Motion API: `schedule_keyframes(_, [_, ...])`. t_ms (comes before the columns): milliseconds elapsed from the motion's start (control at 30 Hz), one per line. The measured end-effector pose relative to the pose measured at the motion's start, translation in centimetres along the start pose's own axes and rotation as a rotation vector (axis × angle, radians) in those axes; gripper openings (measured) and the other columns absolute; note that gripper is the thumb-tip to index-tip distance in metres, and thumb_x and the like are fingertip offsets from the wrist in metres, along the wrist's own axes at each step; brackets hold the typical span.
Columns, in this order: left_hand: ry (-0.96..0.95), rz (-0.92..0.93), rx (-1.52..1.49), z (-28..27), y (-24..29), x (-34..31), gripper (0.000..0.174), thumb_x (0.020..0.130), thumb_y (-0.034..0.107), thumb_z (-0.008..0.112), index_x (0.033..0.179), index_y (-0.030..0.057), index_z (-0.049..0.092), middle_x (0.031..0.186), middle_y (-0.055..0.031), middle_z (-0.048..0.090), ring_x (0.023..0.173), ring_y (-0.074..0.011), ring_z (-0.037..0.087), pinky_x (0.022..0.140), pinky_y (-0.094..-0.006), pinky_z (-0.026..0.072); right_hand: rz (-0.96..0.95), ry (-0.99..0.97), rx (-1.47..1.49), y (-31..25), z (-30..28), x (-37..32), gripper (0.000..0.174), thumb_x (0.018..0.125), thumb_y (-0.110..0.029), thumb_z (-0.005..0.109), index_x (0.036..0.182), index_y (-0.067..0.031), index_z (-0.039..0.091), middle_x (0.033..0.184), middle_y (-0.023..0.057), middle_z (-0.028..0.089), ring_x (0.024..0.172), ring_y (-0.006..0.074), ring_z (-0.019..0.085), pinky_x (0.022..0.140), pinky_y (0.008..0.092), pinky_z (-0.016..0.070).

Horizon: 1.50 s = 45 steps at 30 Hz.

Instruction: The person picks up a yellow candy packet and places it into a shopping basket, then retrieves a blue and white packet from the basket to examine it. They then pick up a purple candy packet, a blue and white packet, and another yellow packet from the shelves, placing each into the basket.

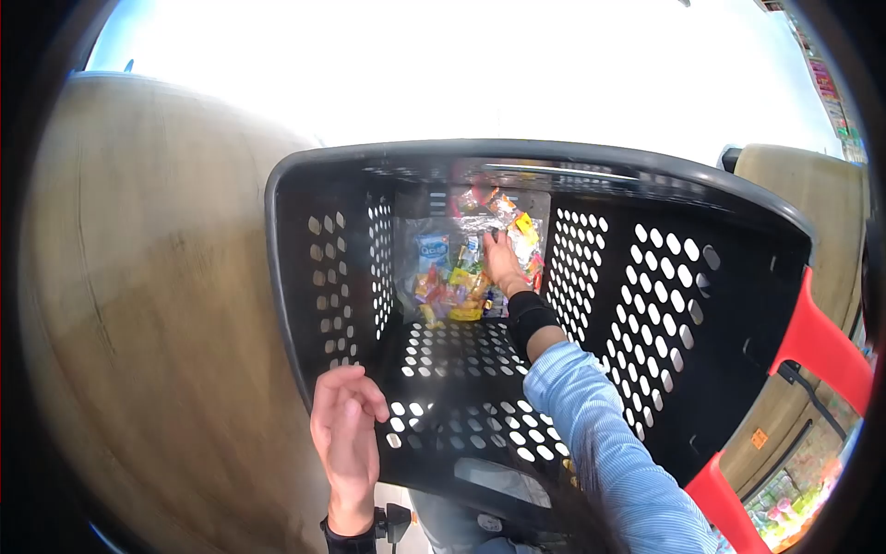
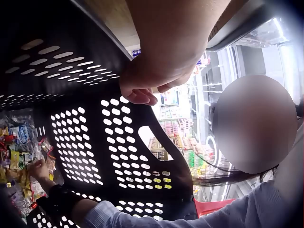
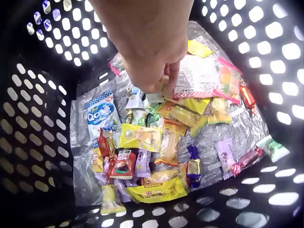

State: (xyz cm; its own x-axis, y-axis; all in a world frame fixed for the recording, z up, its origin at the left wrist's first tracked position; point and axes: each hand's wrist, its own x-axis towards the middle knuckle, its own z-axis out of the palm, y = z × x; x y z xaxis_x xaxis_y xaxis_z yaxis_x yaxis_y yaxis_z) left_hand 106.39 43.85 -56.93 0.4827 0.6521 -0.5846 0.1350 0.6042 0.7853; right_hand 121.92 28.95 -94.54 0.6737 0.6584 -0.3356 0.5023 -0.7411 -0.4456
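Observation:
My right hand (image 1: 501, 261) reaches deep into a black shopping basket (image 1: 701, 346), its curled fingertips right at the wrapped candies (image 3: 140, 137) on the bottom. In the right wrist view the hand itself covers part of its fingers, and I cannot tell whether they pinch a candy. The candies lie loose on a clear plastic bag (image 3: 204, 147). A blue and white packet (image 3: 101, 116) is on the left, and a white printed packet (image 3: 195, 73) sits beside the fingers. My left hand (image 1: 347, 425) hovers by the near left rim, fingers loosely bent, holding nothing.
Perforated walls surround the candies on all sides. Red handle parts (image 1: 835, 355) stick out at the basket's right. A brown wood-look surface (image 1: 157, 305) spreads to the left. Stocked store shelves (image 2: 178, 133) show behind the basket in the left wrist view.

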Motion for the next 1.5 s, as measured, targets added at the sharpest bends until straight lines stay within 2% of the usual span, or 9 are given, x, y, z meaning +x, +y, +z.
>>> schedule_keyframes(100, [0.017, -0.039, -0.016, 0.7, 1.1, -1.3, 0.028, 0.083, 0.018, 0.045, 0.105, 0.0005, 0.044, 0.08, -0.0058, 0.05, 0.068, -0.0109, 0.043, 0.063, -0.0226, 0.0348, 0.075, 0.163, 0.249, -0.5, -1.4, -1.1, 0.023, 0.061, 0.005, 0.053, 0.08, -0.0035, 0.045, 0.083, 0.0182, 0.046, 0.08, 0.0345, 0.048, 0.07, 0.039, 0.0414])
schedule_keyframes(233, [-0.039, -0.025, -0.057, 2.8, 3.9, -4.1, 0.027, 0.085, 0.016, 0.046, 0.107, 0.0002, 0.044, 0.082, -0.0058, 0.051, 0.069, -0.0111, 0.044, 0.065, -0.0229, 0.0359, 0.215, 0.232, 0.562, -3.4, -5.6, -3.9, 0.016, 0.064, 0.007, 0.051, 0.074, -0.0035, 0.043, 0.072, 0.0099, 0.048, 0.066, 0.0206, 0.05, 0.058, 0.0316, 0.0421])
schedule_keyframes(267, [-0.038, -0.033, -0.043, 3.3, 4.7, -4.9, 0.025, 0.086, 0.015, 0.045, 0.106, 0.0011, 0.045, 0.082, -0.0047, 0.052, 0.069, -0.0106, 0.044, 0.064, -0.0225, 0.0358, 0.381, 0.137, 0.829, -4.2, -6.3, -5.0, 0.016, 0.067, 0.007, 0.051, 0.074, -0.0051, 0.043, 0.072, 0.0058, 0.047, 0.061, 0.0132, 0.049, 0.049, 0.0267, 0.0425])
schedule_keyframes(367, [-0.07, -0.038, -0.035, 4.7, 7.8, -7.4, 0.023, 0.086, 0.014, 0.045, 0.106, 0.002, 0.048, 0.083, -0.0036, 0.053, 0.069, -0.0085, 0.046, 0.065, -0.0215, 0.0377, 0.579, 0.145, 1.254, -10.8, -15.1, -7.7, 0.017, 0.068, 0.005, 0.053, 0.075, -0.0065, 0.043, 0.067, 0.004, 0.047, 0.054, 0.0125, 0.049, 0.047, 0.0259, 0.0403])
schedule_keyframes(500, [-0.082, 0.006, 0.021, 6.4, 12.6, -11.7, 0.022, 0.086, 0.012, 0.046, 0.105, 0.002, 0.049, 0.084, -0.0032, 0.054, 0.071, -0.0075, 0.048, 0.065, -0.0209, 0.0395, 0.609, 0.134, 1.498, -17.3, -25.7, -10.9, 0.016, 0.071, 0.005, 0.052, 0.079, -0.0076, 0.045, 0.069, 0.0036, 0.049, 0.052, 0.0116, 0.051, 0.047, 0.0217, 0.0405])
schedule_keyframes(767, [-0.103, 0.249, 0.176, 8.7, 22.3, -21.7, 0.028, 0.081, 0.005, 0.054, 0.108, 0.0017, 0.046, 0.099, -0.0069, 0.053, 0.087, -0.0112, 0.053, 0.072, -0.0222, 0.043, -0.021, -0.059, 1.685, -31.1, -50.8, -20.7, 0.02, 0.068, 0.01, 0.049, 0.081, -0.004, 0.043, 0.088, 0.0047, 0.046, 0.072, 0.0123, 0.052, 0.059, 0.0258, 0.0491])
schedule_keyframes(1067, [-0.275, 0.352, 0.016, 10.3, 29.6, -31.2, 0.037, 0.077, 0.006, 0.059, 0.109, -0.0005, 0.042, 0.103, -0.0102, 0.052, 0.095, -0.0153, 0.051, 0.08, -0.0267, 0.0427, -0.531, -0.232, 1.543, -38.0, -64.1, -31.5, 0.02, 0.072, 0.005, 0.057, 0.086, -0.0041, 0.046, 0.094, 0.0037, 0.042, 0.091, 0.0119, 0.044, 0.076, 0.0256, 0.0441])
schedule_keyframes(1200, [-0.248, 0.344, -0.074, 11.1, 31.3, -35.5, 0.035, 0.076, 0.004, 0.06, 0.107, -0.0005, 0.044, 0.098, -0.0087, 0.054, 0.093, -0.0143, 0.052, 0.081, -0.0271, 0.0423, -0.609, -0.237, 1.422, -38.9, -67.1, -33.6, 0.025, 0.072, 0.006, 0.058, 0.092, -0.0037, 0.046, 0.094, 0.0047, 0.045, 0.091, 0.0124, 0.045, 0.084, 0.0271, 0.0365])
schedule_keyframes(1500, [-0.163, 0.586, -0.041, 12.4, 32.7, -42.8, 0.028, 0.076, 0.003, 0.061, 0.101, -0.0015, 0.05, 0.095, -0.0076, 0.057, 0.09, -0.0116, 0.054, 0.08, -0.0255, 0.0425, -0.578, -0.447, 1.267, -39.0, -72.8, -38.3, 0.028, 0.076, 0.001, 0.058, 0.101, 0.0003, 0.047, 0.095, 0.0058, 0.049, 0.089, 0.012, 0.05, 0.067, 0.0251, 0.0491])
